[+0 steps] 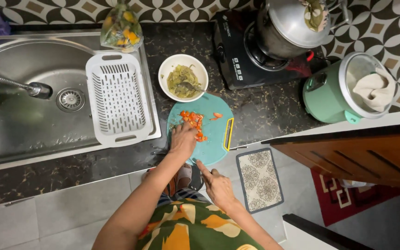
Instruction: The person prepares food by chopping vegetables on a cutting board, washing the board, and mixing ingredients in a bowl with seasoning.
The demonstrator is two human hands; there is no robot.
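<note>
A teal cutting board (214,139) with a yellow handle slot lies on the dark counter. Chopped red vegetable pieces (191,117) are heaped on its far left part. My left hand (183,140) rests palm down on the board, its fingers bent over the near side of the red pieces. My right hand (217,184) hovers off the board's near edge, over the floor, with the index finger stretched toward the board and the other fingers curled. Nothing shows in it. A white bowl (183,69) of greenish food with a spoon stands just beyond the board.
A steel sink (19,125) with a white plastic drainer basket (116,99) is on the left. A black single stove (237,65) carries a lidded metal pot (292,23). A green rice cooker (334,90) holding a cloth stands right. A patterned mat (259,178) lies below.
</note>
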